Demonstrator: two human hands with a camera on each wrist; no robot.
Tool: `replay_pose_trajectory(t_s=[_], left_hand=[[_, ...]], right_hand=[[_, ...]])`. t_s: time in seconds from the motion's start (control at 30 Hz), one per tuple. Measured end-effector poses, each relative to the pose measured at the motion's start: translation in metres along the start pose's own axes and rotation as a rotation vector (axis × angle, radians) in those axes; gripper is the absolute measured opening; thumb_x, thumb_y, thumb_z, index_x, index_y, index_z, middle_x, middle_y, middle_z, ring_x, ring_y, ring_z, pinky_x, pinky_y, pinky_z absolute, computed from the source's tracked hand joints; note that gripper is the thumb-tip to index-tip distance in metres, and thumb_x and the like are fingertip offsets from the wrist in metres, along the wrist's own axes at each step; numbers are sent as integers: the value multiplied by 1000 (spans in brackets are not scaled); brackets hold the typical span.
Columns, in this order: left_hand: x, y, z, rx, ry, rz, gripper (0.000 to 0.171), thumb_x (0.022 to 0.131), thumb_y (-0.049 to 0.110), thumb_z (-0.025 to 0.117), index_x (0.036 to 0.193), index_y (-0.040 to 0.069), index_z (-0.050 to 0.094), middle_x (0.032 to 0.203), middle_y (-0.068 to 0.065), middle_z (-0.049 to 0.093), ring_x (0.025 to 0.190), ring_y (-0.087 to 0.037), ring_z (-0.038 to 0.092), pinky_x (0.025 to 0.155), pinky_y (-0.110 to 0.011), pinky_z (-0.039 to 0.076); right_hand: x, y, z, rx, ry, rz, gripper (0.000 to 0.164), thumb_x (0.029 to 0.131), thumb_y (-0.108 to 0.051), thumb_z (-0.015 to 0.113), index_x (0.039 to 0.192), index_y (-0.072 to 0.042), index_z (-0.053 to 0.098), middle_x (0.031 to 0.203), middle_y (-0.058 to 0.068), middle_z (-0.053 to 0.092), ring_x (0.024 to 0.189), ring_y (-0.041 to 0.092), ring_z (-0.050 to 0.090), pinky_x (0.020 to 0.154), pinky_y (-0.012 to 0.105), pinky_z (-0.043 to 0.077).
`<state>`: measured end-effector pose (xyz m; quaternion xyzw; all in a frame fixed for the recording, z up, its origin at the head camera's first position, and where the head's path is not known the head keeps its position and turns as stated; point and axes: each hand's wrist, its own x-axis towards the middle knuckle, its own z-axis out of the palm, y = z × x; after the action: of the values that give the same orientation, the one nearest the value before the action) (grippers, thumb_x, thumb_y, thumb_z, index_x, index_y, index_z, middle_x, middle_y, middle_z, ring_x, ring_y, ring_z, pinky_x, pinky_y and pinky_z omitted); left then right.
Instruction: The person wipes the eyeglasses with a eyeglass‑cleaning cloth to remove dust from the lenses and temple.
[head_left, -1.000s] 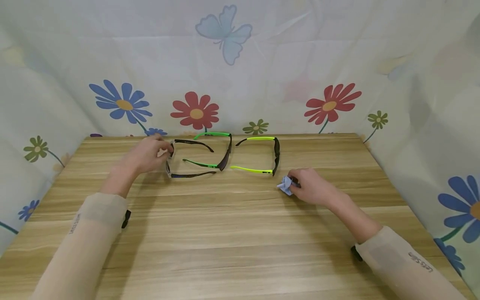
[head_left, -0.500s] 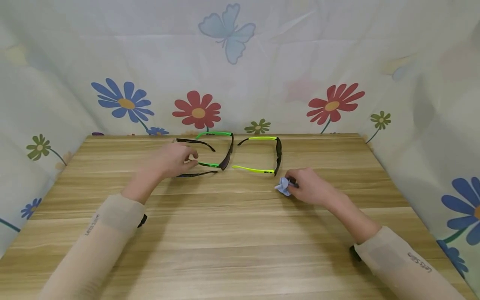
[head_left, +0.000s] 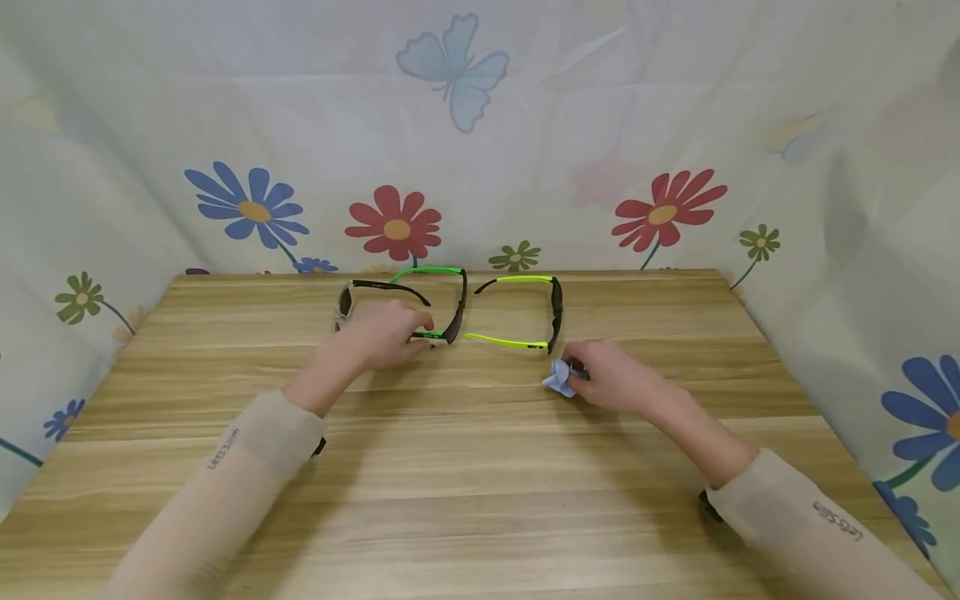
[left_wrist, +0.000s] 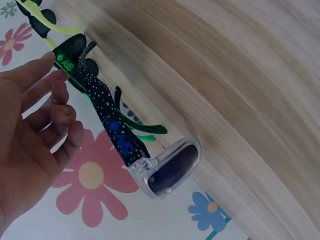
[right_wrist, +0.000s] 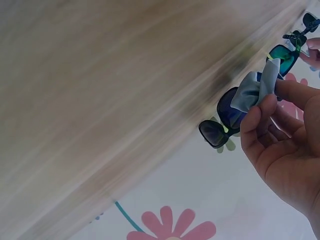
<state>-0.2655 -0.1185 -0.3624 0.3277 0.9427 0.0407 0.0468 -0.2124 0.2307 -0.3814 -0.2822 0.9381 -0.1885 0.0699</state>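
Note:
My left hand (head_left: 384,335) is over the clear-framed sunglasses (head_left: 345,302), hiding part of them in the head view. Its fingers, loosely bent in the left wrist view, reach the near hinge of the green-armed sunglasses (head_left: 456,321); whether they touch it I cannot tell. A speckled black arm (left_wrist: 107,110) of the clear-framed pair passes beside those fingers. Between thumb and fingers, my right hand (head_left: 618,379) pinches a crumpled light blue cloth (head_left: 558,380). Just beyond that cloth lie the yellow-armed sunglasses (head_left: 557,312), their dark lenses facing right.
All three pairs lie with arms unfolded near the back edge of the wood-grain table (head_left: 465,483). A white curtain (head_left: 555,150) printed with flowers and a butterfly hangs behind and at both sides.
My left hand has moved right, from the front of the clear-framed sunglasses to the green-armed pair. My right hand, still holding the cloth, has shifted slightly left. The sunglasses look unmoved.

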Motion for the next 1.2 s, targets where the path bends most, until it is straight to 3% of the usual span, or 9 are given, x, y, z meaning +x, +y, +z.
replay_pose_trajectory(t_s=[0.17,0.43,0.8,1.2], left_hand=[[9,6,8,-21,-23,-13,28,100,25,69,122,8,70,111,-7,72,100,-24,68,89,-43,55],[14,13,12,-39,6,4,12,100,22,70,96,11,71,82,0,66,77,-19,64,72,-38,53],[22,12,20,-16,5,-17,16,102,21,68,88,13,69,79,0,65,76,-19,65,70,-37,52],[21,10,19,-35,41,-47,15,103,19,66,94,9,73,81,-2,66,75,-20,64,68,-37,52]], right_hand=[[-1,-1,3,-1,7,-19,11,92,-3,73,102,1,69,86,1,65,73,14,55,64,30,49],[0,-7,7,9,30,-56,11,92,-1,73,102,1,70,87,1,66,74,13,56,65,30,50],[1,-12,8,9,62,-104,10,90,1,74,99,1,70,86,1,66,73,12,57,65,29,50],[0,-13,7,11,68,-122,9,89,2,74,97,0,70,84,0,65,73,10,56,64,28,49]])
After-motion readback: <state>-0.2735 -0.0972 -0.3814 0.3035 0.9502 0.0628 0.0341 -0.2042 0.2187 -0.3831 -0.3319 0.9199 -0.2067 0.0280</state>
